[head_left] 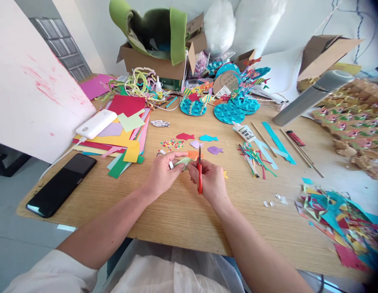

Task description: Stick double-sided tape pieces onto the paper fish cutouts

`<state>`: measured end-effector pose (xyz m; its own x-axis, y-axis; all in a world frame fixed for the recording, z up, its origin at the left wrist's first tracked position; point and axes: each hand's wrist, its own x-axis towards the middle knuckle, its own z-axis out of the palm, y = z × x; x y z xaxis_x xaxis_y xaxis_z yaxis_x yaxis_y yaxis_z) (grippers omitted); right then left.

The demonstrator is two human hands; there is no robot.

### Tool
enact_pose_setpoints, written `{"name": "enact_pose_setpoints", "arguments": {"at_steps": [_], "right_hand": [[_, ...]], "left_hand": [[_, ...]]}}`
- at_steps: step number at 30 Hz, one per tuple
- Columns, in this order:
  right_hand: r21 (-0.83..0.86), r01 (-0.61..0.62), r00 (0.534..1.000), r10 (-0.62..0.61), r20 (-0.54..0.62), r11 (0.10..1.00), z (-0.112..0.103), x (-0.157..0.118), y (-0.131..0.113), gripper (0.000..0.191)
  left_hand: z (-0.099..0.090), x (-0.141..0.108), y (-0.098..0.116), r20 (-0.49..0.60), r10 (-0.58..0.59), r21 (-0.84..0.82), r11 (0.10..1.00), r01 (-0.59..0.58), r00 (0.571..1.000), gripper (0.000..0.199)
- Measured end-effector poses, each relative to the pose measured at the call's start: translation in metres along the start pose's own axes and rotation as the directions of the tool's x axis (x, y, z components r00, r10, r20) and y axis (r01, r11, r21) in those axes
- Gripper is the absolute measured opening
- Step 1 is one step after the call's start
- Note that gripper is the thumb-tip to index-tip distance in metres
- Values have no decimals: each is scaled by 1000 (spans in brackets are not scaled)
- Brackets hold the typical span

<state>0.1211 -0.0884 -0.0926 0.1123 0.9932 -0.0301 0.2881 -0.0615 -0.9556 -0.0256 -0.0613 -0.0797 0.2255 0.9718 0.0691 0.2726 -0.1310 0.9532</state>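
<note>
My left hand (pixel 165 171) pinches a small pale green paper piece (pixel 184 161) near the middle of the table. In my right hand (pixel 209 179) are red-handled scissors (pixel 200 177), blades pointing up and away; its fingertips also meet the right end of the green paper. Just beyond lies an orange paper piece (pixel 193 154), partly hidden. Farther off are a red paper fish (pixel 185 136), a blue one (pixel 209 138) and a purple one (pixel 215 150). A yellow piece (pixel 226 174) shows beside my right hand. Small confetti (pixel 172 144) lies left of the fish.
A phone (pixel 61 185), a white power bank (pixel 96 123) and stacked coloured paper (pixel 128 106) are at left. Right are a glue tube (pixel 244 132), sticks, paper strips (pixel 279 142), a grey bottle (pixel 312 97) and a scrap heap (pixel 344 224). Blue crafts (pixel 228 113) stand behind.
</note>
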Motion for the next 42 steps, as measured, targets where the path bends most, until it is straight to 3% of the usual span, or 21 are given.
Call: {"name": "enact_pose_setpoints", "arguments": {"at_steps": [7,10,14,17,22,29,32,34,38,40,42], "right_hand": [[-212,73,990,-97,-103,974,-3,-3,1,32],[-293,103,974,-156,-164,951,-7,-3,0,33],[-377,248,890,-364,-274,892,-15,-1,-5,17],[-380,395,858,-483,-171,836,-19,2,-7,14],[-354,407,902,-432,9,842,-15,3,-1,11],[-380,364,920,-392,4,850,-14,3,2,3],[-398,277,951,-308,-16,875,-18,6,0,6],[-437,229,972,-227,58,870,-20,8,0,6],[-621,268,959,-145,242,736,-16,7,6,8],[-680,302,952,-175,251,668,-12,5,9,11],[-684,315,949,-204,241,658,-11,4,11,12]], "left_hand": [[3,-4,-6,-33,146,243,961,-134,989,30],[0,-3,-7,-47,153,250,959,-137,987,34],[-3,-1,-9,-34,125,205,972,-115,992,36],[-2,-1,-8,22,104,214,971,-106,994,38],[0,-4,-8,84,109,214,969,-125,991,39],[0,-5,-5,110,56,215,973,-79,992,41],[-6,-3,-4,72,39,143,989,-49,997,42],[-13,0,-4,30,45,98,994,-48,999,43],[-22,3,-1,-51,91,32,995,-89,995,48],[-23,3,2,-65,84,-21,996,-85,994,54],[-22,2,4,-62,61,-59,996,-64,996,59]]}}
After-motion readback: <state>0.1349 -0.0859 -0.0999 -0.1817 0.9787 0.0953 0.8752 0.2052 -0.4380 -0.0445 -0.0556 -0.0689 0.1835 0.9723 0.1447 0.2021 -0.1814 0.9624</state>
